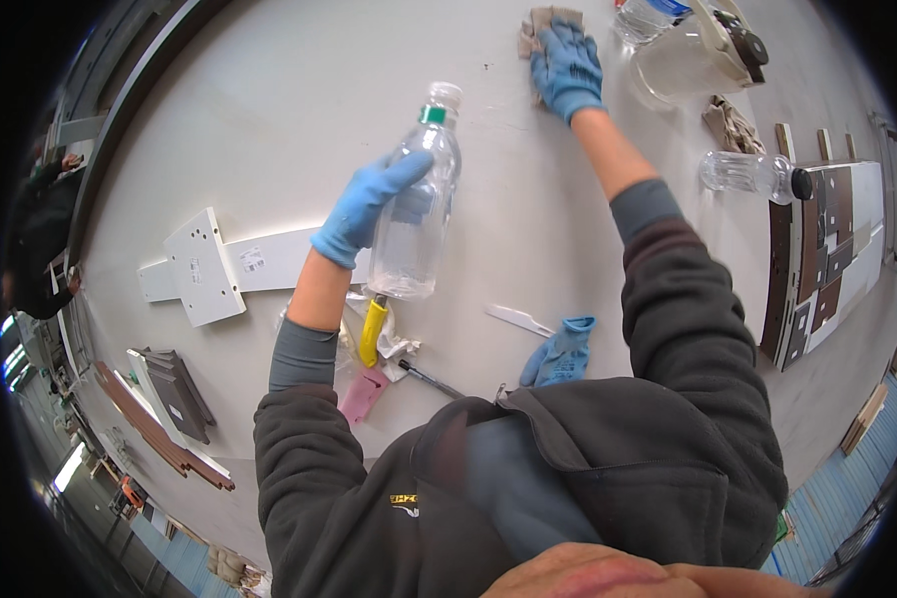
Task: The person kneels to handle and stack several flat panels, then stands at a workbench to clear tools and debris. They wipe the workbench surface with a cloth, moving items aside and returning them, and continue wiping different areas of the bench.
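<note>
My left hand (374, 204), in a blue glove, is closed around a clear plastic bottle (409, 254) with a green band at its neck. The bottle has no cap and tilts slightly. Far out over the pale table (269, 120), my right hand (568, 70), gloved in blue too, presses on a folded beige cloth (538, 35). Some of the cloth is hidden under the fingers. To the right of that hand stands a large clear jug (683, 65) with a dark-knobbed lid.
White drilled boards (204, 267) lie left of the bottle. Nearer me are a yellow-handled tool (372, 334), a black marker (429, 379), a white knife (518, 319) and a spare blue glove (563, 354). On the right are another bottle (747, 174), a crumpled rag (733, 125) and stacked panels (832, 249).
</note>
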Motion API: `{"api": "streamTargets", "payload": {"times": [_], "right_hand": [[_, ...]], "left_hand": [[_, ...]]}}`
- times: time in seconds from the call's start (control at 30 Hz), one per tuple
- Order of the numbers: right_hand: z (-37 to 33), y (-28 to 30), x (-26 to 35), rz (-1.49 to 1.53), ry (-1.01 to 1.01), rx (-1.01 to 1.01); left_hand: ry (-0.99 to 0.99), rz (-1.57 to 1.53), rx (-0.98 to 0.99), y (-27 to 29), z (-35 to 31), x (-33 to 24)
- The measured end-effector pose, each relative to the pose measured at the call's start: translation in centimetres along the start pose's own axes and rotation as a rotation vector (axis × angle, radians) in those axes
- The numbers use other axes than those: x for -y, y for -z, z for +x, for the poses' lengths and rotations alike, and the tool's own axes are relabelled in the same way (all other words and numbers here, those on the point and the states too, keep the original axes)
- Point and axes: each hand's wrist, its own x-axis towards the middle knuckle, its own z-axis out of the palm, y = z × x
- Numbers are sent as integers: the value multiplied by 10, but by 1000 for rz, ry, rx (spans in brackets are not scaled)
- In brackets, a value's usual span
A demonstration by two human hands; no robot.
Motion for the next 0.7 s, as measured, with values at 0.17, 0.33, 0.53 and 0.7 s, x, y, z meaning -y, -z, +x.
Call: {"api": "streamTargets", "payload": {"times": [0.17, 0.33, 0.53, 0.7], "right_hand": [[-12, 11, 73, 211, 90, 165], [-36, 4, 78, 204, 390, 119], [88, -40, -28, -114, 40, -32], [12, -10, 95, 187, 277, 191]], "left_hand": [[-408, 187, -228, 55, -2, -28], [-785, 351, -590, 126, 13, -60], [-1177, 551, -1018, 226, 41, -78], [-1173, 383, -1144, 262, 56, -69]]}}
